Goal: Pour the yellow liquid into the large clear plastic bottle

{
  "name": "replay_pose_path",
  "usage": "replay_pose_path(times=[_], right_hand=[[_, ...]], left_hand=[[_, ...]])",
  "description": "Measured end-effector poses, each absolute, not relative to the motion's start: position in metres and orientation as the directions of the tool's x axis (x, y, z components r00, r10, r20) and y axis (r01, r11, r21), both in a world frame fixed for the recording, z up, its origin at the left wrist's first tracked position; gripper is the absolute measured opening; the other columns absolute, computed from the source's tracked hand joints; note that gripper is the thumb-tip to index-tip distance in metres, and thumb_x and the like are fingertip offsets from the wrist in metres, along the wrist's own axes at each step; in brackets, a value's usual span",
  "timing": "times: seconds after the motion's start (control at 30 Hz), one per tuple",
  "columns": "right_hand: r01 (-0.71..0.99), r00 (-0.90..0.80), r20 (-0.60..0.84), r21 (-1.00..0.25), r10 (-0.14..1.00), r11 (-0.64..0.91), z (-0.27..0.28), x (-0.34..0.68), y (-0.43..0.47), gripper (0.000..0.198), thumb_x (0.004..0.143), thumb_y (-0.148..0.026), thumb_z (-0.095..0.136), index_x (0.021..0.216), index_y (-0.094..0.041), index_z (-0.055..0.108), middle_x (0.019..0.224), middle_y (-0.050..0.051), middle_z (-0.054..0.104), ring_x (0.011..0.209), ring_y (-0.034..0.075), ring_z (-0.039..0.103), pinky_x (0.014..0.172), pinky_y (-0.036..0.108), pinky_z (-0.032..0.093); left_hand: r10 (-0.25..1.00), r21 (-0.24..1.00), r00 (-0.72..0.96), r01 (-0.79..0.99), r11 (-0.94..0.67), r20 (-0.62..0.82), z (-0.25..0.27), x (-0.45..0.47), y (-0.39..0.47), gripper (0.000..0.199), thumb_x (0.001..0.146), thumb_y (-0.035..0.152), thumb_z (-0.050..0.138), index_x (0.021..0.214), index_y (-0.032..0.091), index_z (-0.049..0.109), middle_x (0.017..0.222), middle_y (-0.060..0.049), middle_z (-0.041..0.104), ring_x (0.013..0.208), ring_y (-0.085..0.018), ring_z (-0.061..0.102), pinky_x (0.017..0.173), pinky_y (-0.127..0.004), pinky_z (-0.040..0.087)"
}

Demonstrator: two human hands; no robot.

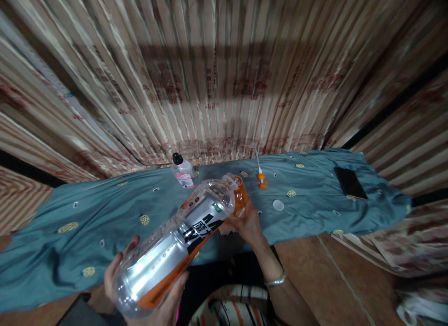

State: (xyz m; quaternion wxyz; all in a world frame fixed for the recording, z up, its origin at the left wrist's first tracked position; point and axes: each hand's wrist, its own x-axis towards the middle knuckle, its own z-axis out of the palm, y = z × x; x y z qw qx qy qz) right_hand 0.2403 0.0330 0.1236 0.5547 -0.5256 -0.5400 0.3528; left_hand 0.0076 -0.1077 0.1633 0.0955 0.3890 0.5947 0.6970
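Observation:
My left hand is wrapped round the base of a large clear plastic bottle with a silver, black and orange label. The bottle is tilted, its neck up and to the right, meeting a small orange translucent bottle. My right hand grips that orange bottle; its fingers are partly hidden behind it. Whether liquid passes between the two mouths cannot be made out. Beyond my right hand, an orange pump head with a clear straw lies on the cloth. A round white disc lies nearer me.
A clear bottle with a black cap and pink label stands at the table's back edge. On the right lies a flat black device. A wrinkled teal cloth covers the long narrow table, with a curtain close behind.

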Motion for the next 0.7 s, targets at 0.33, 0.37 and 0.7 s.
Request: replay_pose_path(times=[0.33, 0.37, 0.7], right_hand=[[0.154, 0.174, 0.252, -0.962, 0.952, 0.227, 0.124, 0.238, 0.033, 0.071, 0.087, -0.043, 0.102, 0.154, -0.028, 0.085, 0.143, 0.012, 0.099, 0.133, 0.041, 0.097, 0.121, 0.058, 0.081], [0.151, 0.167, 0.256, -0.961, 0.952, 0.232, 0.124, 0.238, 0.033, 0.070, 0.088, -0.043, 0.101, 0.154, -0.028, 0.086, 0.141, 0.012, 0.100, 0.133, 0.041, 0.097, 0.120, 0.058, 0.081], [0.145, 0.140, 0.244, -0.964, 0.960, 0.224, 0.122, 0.239, 0.033, 0.073, 0.092, -0.041, 0.098, 0.162, -0.027, 0.082, 0.149, 0.015, 0.098, 0.132, 0.041, 0.098, 0.120, 0.061, 0.081]], left_hand=[[0.643, 0.918, -0.656, 0.311, -0.247, 0.395, 0.171, 0.011, -0.110, 0.120, 0.058, 0.046, 0.121, 0.162, 0.038, 0.064, 0.182, -0.013, 0.073, 0.154, -0.035, 0.081, 0.134, -0.044, 0.068], [0.659, 0.929, -0.657, 0.298, -0.220, 0.367, 0.174, 0.013, -0.112, 0.119, 0.061, 0.046, 0.120, 0.165, 0.039, 0.062, 0.183, -0.013, 0.072, 0.154, -0.036, 0.081, 0.133, -0.046, 0.069], [0.600, 0.908, -0.684, 0.287, -0.303, 0.416, 0.167, 0.013, -0.107, 0.126, 0.055, 0.042, 0.125, 0.168, 0.032, 0.069, 0.162, -0.012, 0.084, 0.140, -0.028, 0.084, 0.113, -0.027, 0.072]])
